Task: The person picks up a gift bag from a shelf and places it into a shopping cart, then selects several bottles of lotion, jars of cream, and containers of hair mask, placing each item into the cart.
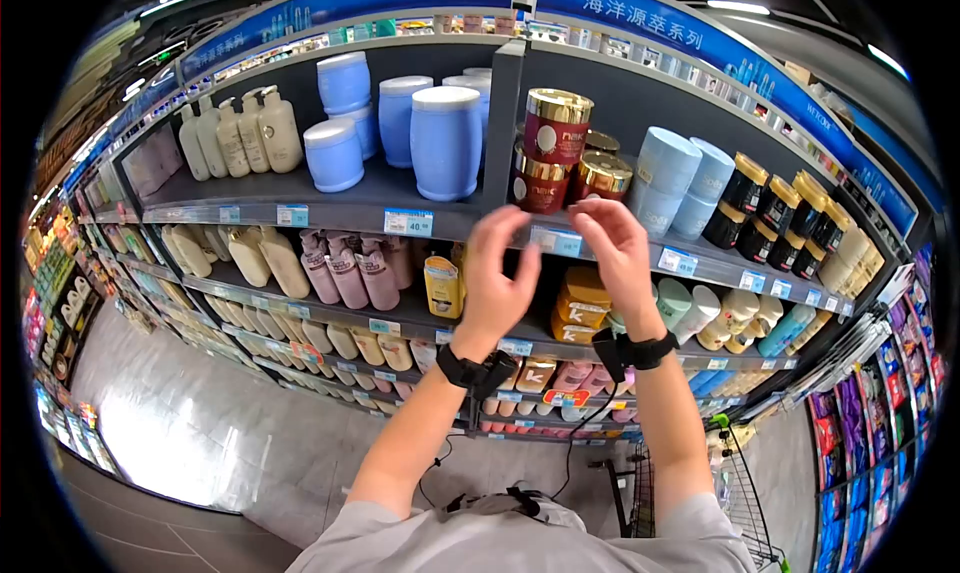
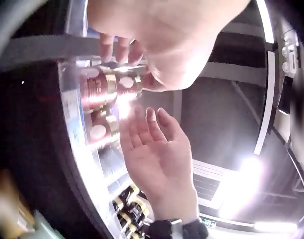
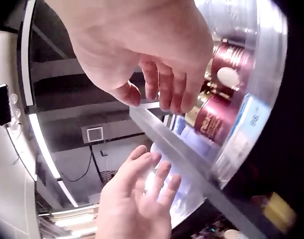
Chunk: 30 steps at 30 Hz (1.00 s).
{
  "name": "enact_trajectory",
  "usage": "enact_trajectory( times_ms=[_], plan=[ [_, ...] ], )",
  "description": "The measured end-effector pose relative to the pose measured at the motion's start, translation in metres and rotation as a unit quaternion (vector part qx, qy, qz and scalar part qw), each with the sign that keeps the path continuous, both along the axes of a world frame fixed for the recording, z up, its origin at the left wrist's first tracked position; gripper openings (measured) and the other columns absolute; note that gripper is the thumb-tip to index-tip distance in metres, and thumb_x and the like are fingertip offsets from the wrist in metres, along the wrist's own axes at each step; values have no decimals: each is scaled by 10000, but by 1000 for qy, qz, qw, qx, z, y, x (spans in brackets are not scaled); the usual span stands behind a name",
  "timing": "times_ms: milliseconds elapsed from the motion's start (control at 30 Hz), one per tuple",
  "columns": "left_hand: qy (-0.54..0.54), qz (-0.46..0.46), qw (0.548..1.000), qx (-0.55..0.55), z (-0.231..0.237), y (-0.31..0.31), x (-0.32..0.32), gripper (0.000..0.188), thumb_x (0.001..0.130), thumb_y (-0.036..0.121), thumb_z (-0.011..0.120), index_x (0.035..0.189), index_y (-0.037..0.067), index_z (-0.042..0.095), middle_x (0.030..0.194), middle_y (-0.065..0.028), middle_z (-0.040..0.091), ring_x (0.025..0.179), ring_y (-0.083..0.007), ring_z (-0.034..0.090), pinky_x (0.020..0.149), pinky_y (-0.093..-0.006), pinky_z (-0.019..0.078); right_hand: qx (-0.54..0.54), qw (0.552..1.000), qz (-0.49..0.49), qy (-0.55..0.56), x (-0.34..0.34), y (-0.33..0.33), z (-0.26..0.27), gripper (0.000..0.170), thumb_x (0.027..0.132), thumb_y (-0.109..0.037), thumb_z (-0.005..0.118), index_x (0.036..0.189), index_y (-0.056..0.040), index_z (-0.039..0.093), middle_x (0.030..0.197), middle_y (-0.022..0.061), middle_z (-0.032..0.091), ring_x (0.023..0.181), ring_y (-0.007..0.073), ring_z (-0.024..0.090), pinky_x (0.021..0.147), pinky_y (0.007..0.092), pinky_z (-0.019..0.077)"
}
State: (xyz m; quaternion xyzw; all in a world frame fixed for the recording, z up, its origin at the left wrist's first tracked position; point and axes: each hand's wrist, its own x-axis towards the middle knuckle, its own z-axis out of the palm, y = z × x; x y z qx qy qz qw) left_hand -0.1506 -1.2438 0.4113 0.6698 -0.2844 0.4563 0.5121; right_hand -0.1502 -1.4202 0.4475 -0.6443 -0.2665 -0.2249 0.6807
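Both hands are raised before the upper shelf, holding nothing. The left hand [image 1: 497, 278] has its fingers loosely bent, just below the maroon jars. To its right, the right hand [image 1: 615, 253] bends its fingers toward the shelf edge, overlapping the front jar in the head view. One gold-lidded maroon jar [image 1: 556, 125] is stacked on a lower jar [image 1: 540, 187], and another maroon jar [image 1: 604, 173] stands beside them. In the left wrist view, the right palm [image 2: 159, 162] shows with fingers extended. The right wrist view has a maroon jar [image 3: 211, 119] beyond the right fingers.
A dark upright divider [image 1: 503, 123] separates the maroon jars from blue tubs [image 1: 444, 143]. Light blue canisters [image 1: 668, 168] and black gold-lidded jars [image 1: 775, 203] stand farther right. Lower shelves hold several bottles [image 1: 345, 273]. A shopping cart [image 1: 735, 483] stands at the person's right.
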Motion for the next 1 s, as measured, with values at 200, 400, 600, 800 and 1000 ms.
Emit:
enact_trajectory(
  times_ms=[200, 400, 600, 800, 1000],
  plan=[
    [57, 108, 984, -134, 40, 65, 73, 739, 824, 247, 774, 1390, -12, 376, 1353, -216, 453, 1226, -303, 473, 1011, -409, 415, -62, 982, 175, -16, 22, 78, 19, 518, 992, -217, 582, 1414, 39, 425, 1310, 151, 589, 1193, 177, 564, 1004, 293, 446],
    [152, 73, 985, -36, 61, 109, 136, 1226, 622, 430, 904, 1481, -96, 205, 1399, -295, 470, 1290, -343, 499, 1047, -373, 423, -64, 991, 103, 59, 54, 149, 21, 801, 1016, -444, 469, 1540, 35, 97, 1555, 245, 253, 1443, 308, 271, 1171, 372, 219],
    [182, 156, 970, 46, 79, 108, 113, 999, 603, 524, 873, 1289, -68, 451, 1128, -257, 665, 1034, -347, 674, 876, -393, 536, 18, 995, 17, 97, 63, 173, 19, 896, 988, -501, 458, 1539, 35, -4, 1580, 299, 124, 1487, 390, 120, 1193, 421, 161],
    [75, 105, 990, -56, 74, 114, 87, 1007, 565, 388, 916, 1311, -68, 417, 1156, -228, 645, 1036, -298, 655, 885, -383, 525, -24, 999, -6, -26, 47, 182, 3, 845, 973, -349, 533, 1540, 47, 48, 1616, 240, 59, 1510, 322, 66, 1205, 381, 137],
    [-61, -15, 985, -163, 83, 111, 26, 944, 585, 190, 923, 1320, -30, 373, 1254, -167, 533, 1066, -243, 614, 892, -382, 545, -82, 962, -24, -258, -2, 154, 14, 764, 883, -129, 645, 1509, 31, 238, 1574, 284, 196, 1466, 401, 230, 1167, 431, 253]
  ],
)
